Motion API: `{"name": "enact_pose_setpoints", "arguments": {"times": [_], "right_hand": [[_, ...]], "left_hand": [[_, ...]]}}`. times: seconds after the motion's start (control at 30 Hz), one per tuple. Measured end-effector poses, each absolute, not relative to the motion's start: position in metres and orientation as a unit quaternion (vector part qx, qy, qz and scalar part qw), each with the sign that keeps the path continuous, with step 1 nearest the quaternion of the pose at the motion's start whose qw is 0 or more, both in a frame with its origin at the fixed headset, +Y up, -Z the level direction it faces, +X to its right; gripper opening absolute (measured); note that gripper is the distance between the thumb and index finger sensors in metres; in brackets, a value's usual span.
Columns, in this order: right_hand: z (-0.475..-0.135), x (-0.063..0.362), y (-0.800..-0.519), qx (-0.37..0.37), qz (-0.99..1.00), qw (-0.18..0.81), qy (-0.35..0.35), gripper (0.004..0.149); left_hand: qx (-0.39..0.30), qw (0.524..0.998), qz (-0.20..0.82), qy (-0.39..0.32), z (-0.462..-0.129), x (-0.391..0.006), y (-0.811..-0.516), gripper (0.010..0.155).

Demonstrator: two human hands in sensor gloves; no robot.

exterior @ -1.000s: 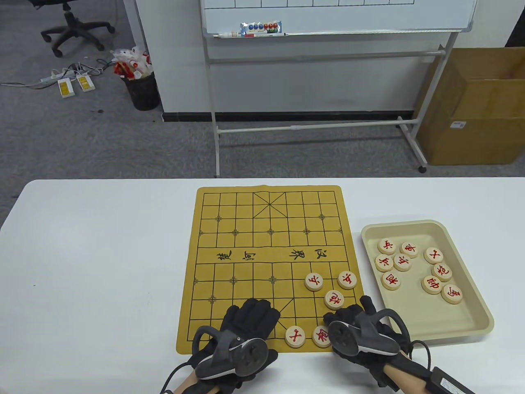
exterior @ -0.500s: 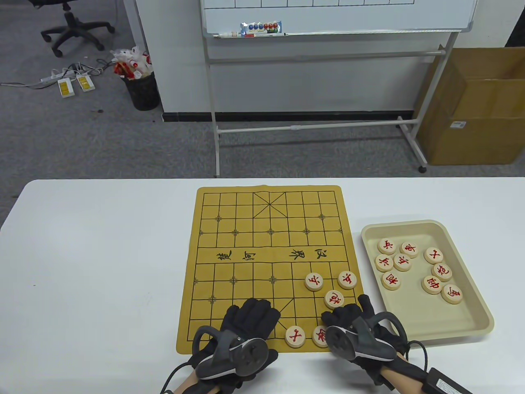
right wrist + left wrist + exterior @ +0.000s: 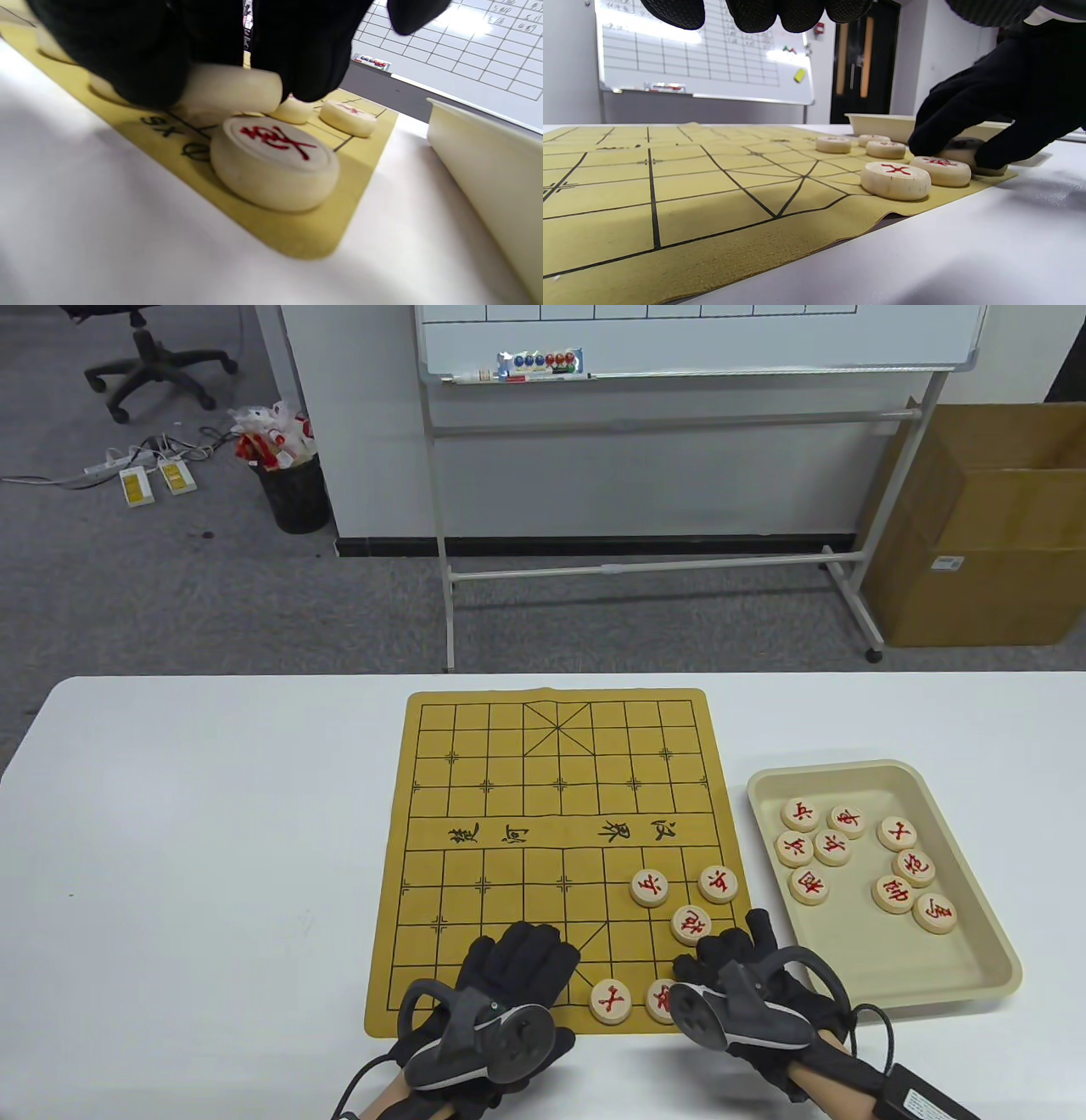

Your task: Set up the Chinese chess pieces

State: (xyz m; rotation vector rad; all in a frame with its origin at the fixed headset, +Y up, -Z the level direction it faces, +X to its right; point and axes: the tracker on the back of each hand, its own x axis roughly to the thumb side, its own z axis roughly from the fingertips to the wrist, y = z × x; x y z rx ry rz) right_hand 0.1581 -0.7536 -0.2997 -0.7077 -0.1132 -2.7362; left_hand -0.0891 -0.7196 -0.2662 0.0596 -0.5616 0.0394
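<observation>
The yellow board mat (image 3: 509,780) lies mid-table. Three red-marked wooden pieces (image 3: 690,925) stand on its right side and two more (image 3: 610,1001) on its near row. My right hand (image 3: 711,960) is over the near right corner and pinches a chess piece (image 3: 229,91) low over the mat, beside a piece lying at the corner (image 3: 273,163). The left wrist view also shows that pinched piece (image 3: 961,154). My left hand (image 3: 517,963) rests on the mat's near edge and holds nothing; its fingertips (image 3: 755,15) hang in at the top.
A beige tray (image 3: 967,976) with several more red pieces (image 3: 831,848) stands right of the mat, close to my right hand. Its wall shows in the right wrist view (image 3: 488,169). A whiteboard stand and a cardboard box are on the floor beyond the table.
My right hand has rolled and shifted slightly right over the near right corner, still on its piece. The left hand and the other pieces have not moved.
</observation>
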Motion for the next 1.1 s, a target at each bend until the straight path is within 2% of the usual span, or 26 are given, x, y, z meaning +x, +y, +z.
{"name": "enact_pose_setpoints", "arguments": {"times": [0.27, 0.47, 0.57, 0.67, 0.73, 0.83, 0.9, 1.0, 1.1], "right_hand": [[-0.300, 0.156, -0.758, -0.265, -0.957, 0.113, -0.035, 0.070], [-0.300, 0.156, -0.763, -0.264, -0.956, 0.121, -0.042, 0.070], [-0.302, 0.162, -0.744, -0.250, -0.963, 0.103, -0.014, 0.072], [-0.308, 0.181, -0.710, -0.205, -0.976, 0.069, 0.029, 0.072], [-0.320, 0.207, -0.682, -0.154, -0.986, 0.054, 0.040, 0.072], [-0.342, 0.247, -0.657, -0.084, -0.991, 0.072, 0.069, 0.072], [-0.359, 0.274, -0.652, -0.049, -0.990, 0.090, 0.093, 0.071], [-0.381, 0.310, -0.659, 0.015, -0.991, 0.130, 0.038, 0.071], [-0.399, 0.342, -0.680, 0.065, -0.990, 0.122, -0.022, 0.070]], "left_hand": [[0.030, 0.960, 0.020, -0.277, -0.266, -0.089, -0.720, 0.085], [0.029, 0.960, 0.019, -0.277, -0.266, -0.089, -0.718, 0.085], [0.031, 0.960, 0.019, -0.277, -0.266, -0.089, -0.718, 0.085], [0.033, 0.960, 0.019, -0.277, -0.266, -0.090, -0.718, 0.085], [0.033, 0.960, 0.020, -0.277, -0.266, -0.089, -0.718, 0.085], [0.033, 0.960, 0.020, -0.278, -0.266, -0.089, -0.718, 0.085], [0.034, 0.960, 0.021, -0.278, -0.266, -0.089, -0.718, 0.085], [0.035, 0.960, 0.021, -0.278, -0.266, -0.090, -0.718, 0.085], [0.035, 0.960, 0.021, -0.277, -0.266, -0.090, -0.718, 0.085]]}}
